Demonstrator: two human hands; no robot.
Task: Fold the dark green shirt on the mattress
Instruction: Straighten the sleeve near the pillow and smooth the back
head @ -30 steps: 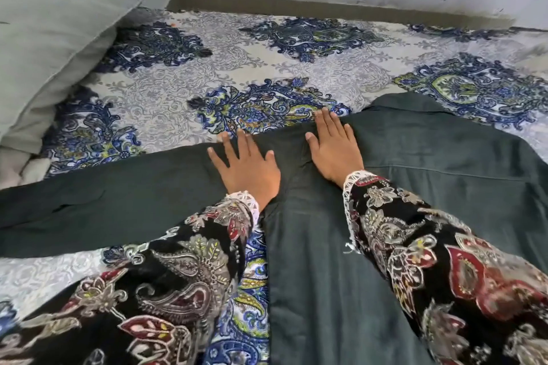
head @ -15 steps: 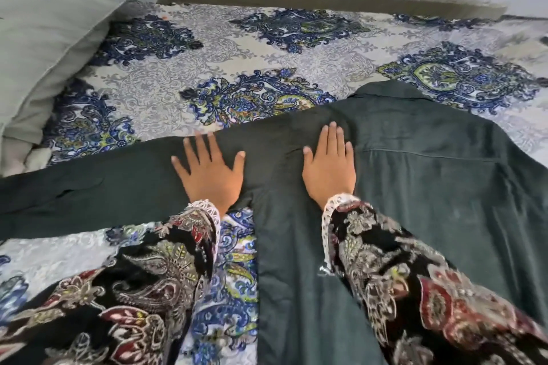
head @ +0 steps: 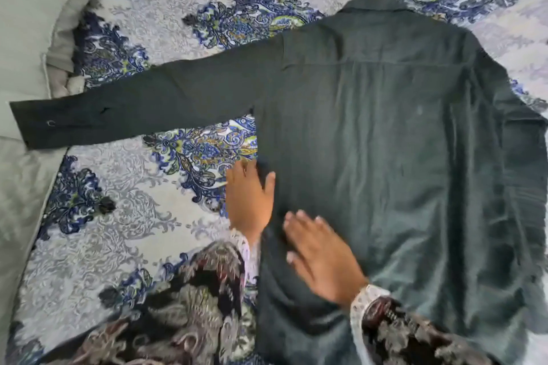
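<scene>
The dark green shirt (head: pixel 385 133) lies spread flat, back side up, on the patterned mattress (head: pixel 124 216). Its collar points to the far side and one long sleeve (head: pixel 133 107) stretches out to the left, its cuff reaching the pillow. My left hand (head: pixel 249 201) rests at the shirt's left side seam, thumb over the cloth and fingers at or under the edge. My right hand (head: pixel 320 261) lies flat with fingers spread on the lower left part of the shirt's body. The shirt's right sleeve is out of sight.
A grey-green pillow (head: pixel 26 38) lies along the left edge of the mattress, with another grey cushion (head: pixel 20 201) below it. My patterned dark sleeves (head: pixel 178 320) fill the bottom of the view. Bare bedsheet shows left of the shirt.
Both hands have slid down from the shoulder and sleeve area to the shirt's lower left side. The view has tilted down, so the whole sleeve and cuff now show.
</scene>
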